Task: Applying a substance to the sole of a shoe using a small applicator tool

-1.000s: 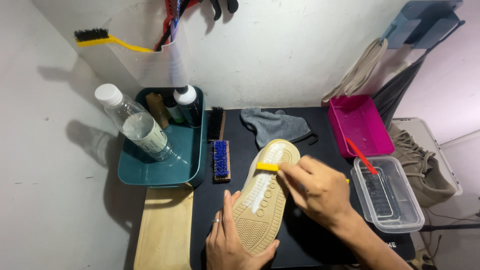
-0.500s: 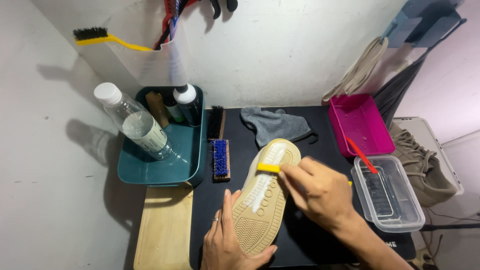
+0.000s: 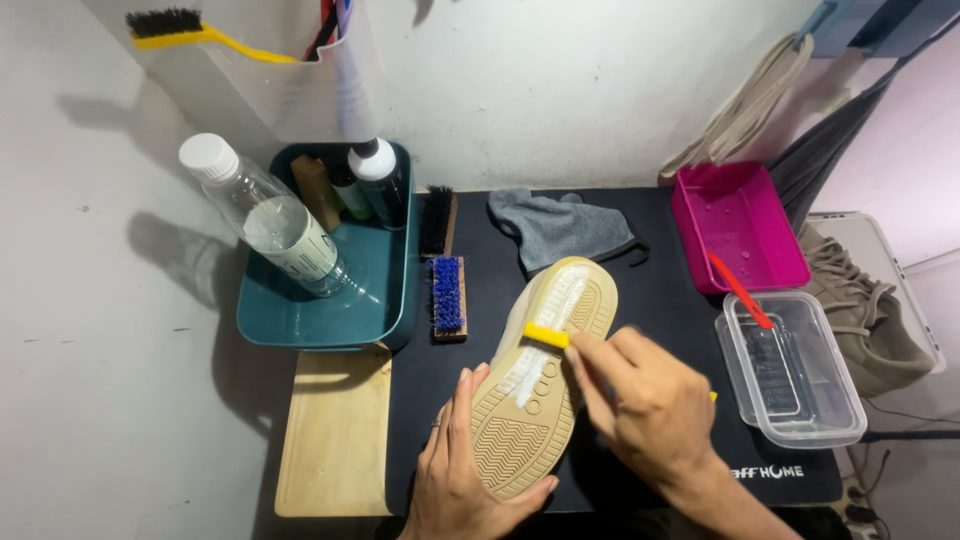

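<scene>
A beige shoe [image 3: 540, 385] lies sole up on the black mat [image 3: 660, 290], with white foam along the middle of the sole. My left hand [image 3: 465, 470] grips the heel end of the shoe from below. My right hand [image 3: 640, 405] holds a yellow brush [image 3: 545, 336], whose head rests across the sole near the toe. Most of the brush handle is hidden by my fingers.
A teal tub [image 3: 335, 290] holds a clear bottle [image 3: 265, 215] and dark bottles. Beside it lie a blue-bristled brush [image 3: 447, 295] and a black-bristled brush [image 3: 436, 220]. A grey cloth [image 3: 560, 228], a pink tray [image 3: 735, 225], a clear container [image 3: 790, 365], a wooden board [image 3: 335, 430] and another shoe [image 3: 865, 310] surround the mat.
The yellow brush head has shifted slightly along the sole. My left hand has adjusted its grip on the heel a little. The shoe stays in place.
</scene>
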